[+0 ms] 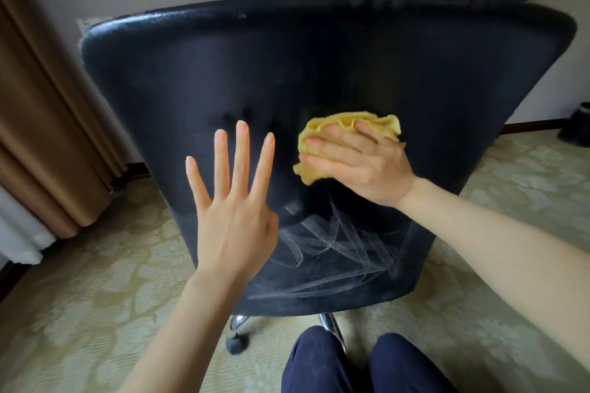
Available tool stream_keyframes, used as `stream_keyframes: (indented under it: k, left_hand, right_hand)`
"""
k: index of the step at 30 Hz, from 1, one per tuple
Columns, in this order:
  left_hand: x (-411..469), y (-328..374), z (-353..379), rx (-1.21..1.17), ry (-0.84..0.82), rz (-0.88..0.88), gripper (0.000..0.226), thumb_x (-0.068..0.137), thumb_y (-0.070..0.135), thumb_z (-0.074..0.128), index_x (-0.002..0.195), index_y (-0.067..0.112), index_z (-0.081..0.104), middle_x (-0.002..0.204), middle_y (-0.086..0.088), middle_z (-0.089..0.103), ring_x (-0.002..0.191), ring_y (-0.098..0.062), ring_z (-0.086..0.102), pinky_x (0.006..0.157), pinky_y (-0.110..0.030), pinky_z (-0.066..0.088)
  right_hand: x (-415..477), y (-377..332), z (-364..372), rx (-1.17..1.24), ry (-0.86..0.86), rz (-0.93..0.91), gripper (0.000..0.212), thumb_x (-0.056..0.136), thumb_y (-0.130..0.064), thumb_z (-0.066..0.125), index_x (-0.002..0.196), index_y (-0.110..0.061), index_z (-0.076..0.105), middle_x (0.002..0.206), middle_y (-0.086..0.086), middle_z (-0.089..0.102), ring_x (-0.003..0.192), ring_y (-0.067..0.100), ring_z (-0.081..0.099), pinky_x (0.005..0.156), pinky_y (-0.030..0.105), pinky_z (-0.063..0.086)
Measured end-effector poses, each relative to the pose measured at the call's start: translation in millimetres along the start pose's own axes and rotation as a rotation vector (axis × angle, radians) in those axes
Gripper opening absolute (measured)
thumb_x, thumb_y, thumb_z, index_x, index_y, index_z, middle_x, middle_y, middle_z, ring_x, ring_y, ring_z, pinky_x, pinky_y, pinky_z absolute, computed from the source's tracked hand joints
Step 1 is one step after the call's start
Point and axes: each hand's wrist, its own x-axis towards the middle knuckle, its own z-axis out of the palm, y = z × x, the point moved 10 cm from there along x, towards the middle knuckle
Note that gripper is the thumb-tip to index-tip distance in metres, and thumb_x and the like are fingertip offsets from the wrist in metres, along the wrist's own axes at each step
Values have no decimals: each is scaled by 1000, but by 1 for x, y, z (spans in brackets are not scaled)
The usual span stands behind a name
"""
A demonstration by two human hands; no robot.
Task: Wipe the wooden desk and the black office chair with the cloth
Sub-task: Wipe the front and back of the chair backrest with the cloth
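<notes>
The back of the black office chair fills the middle of the view, its backrest facing me. My right hand presses a crumpled yellow cloth flat against the middle of the backrest. My left hand is held up in front of the chair's left half, fingers spread, holding nothing; whether it touches the chair I cannot tell. Pale streaks mark the lower part of the backrest. The wooden desk is not in view.
A brown curtain hangs at the left over a patterned carpet. The chair's chrome base and a castor show below the backrest. My knees in dark trousers are at the bottom. A dark bin stands at the far right.
</notes>
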Motion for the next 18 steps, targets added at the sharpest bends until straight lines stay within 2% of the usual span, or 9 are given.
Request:
stream_keyframes:
  k: [3, 6, 9, 12, 18]
  left_hand:
    - [-1, 6, 9, -15, -30, 0, 100, 68, 7, 66, 152, 18, 12, 159, -15, 8, 146, -37, 5, 110, -64, 5]
    - [-2, 10, 16, -25, -51, 20, 100, 68, 9, 68, 152, 18, 14, 159, -15, 7, 146, -36, 5, 109, -64, 6]
    - [-2, 13, 18, -23, -43, 52, 101, 68, 10, 68, 152, 18, 14, 159, -12, 7, 146, -33, 6, 110, -64, 5]
    - [-1, 17, 19, -15, -31, 84, 101, 68, 10, 69, 152, 18, 15, 160, -10, 7, 146, -31, 7, 110, -63, 4]
    - [0, 31, 17, -4, -3, 138, 97, 69, 8, 66, 152, 22, 20, 160, -10, 7, 146, -32, 6, 109, -65, 0]
  right_hand:
    - [-52, -13, 11, 129, -208, -61, 42, 92, -5, 58, 126, -30, 59, 134, -10, 51, 126, 11, 44, 113, 31, 26]
    - [-106, -26, 21, 261, -469, -221, 44, 93, -3, 45, 130, -24, 56, 136, -6, 53, 127, 13, 48, 107, 32, 36]
    - [-145, -26, 21, 311, -671, -392, 45, 88, -2, 42, 123, -18, 64, 133, -4, 57, 121, 11, 55, 103, 30, 42]
    - [-151, -12, 15, 272, -705, -449, 48, 85, -2, 39, 121, -18, 66, 131, -7, 58, 117, 10, 58, 104, 31, 36]
    - [-101, 36, 1, 148, -523, -278, 47, 93, 3, 43, 131, -20, 57, 139, -3, 50, 127, 17, 50, 111, 34, 25]
